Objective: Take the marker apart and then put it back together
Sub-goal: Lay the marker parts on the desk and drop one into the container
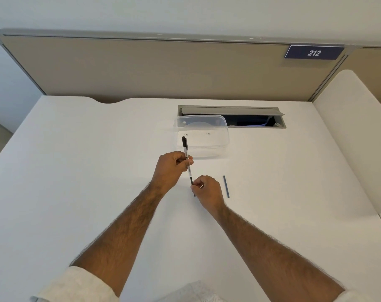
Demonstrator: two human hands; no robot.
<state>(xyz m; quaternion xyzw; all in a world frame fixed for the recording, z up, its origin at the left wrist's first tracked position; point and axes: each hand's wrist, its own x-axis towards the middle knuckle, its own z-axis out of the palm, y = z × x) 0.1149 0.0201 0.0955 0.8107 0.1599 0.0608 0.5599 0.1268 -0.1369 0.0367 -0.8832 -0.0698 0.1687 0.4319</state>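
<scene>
A slim white marker (186,153) with a black cap at its far end is held nearly upright over the white desk (76,171). My left hand (171,168) pinches its white barrel near the middle. My right hand (207,190) grips a thin dark rod (191,180) that sticks out of the barrel's near end, its tip showing below my fingers. A second thin blue-grey rod (226,186) lies loose on the desk just right of my right hand.
A clear plastic container (201,136) stands right behind the marker. Behind it is an open cable slot (250,122) in the desk. A beige partition (141,68) with a "212" sign (314,52) closes the back.
</scene>
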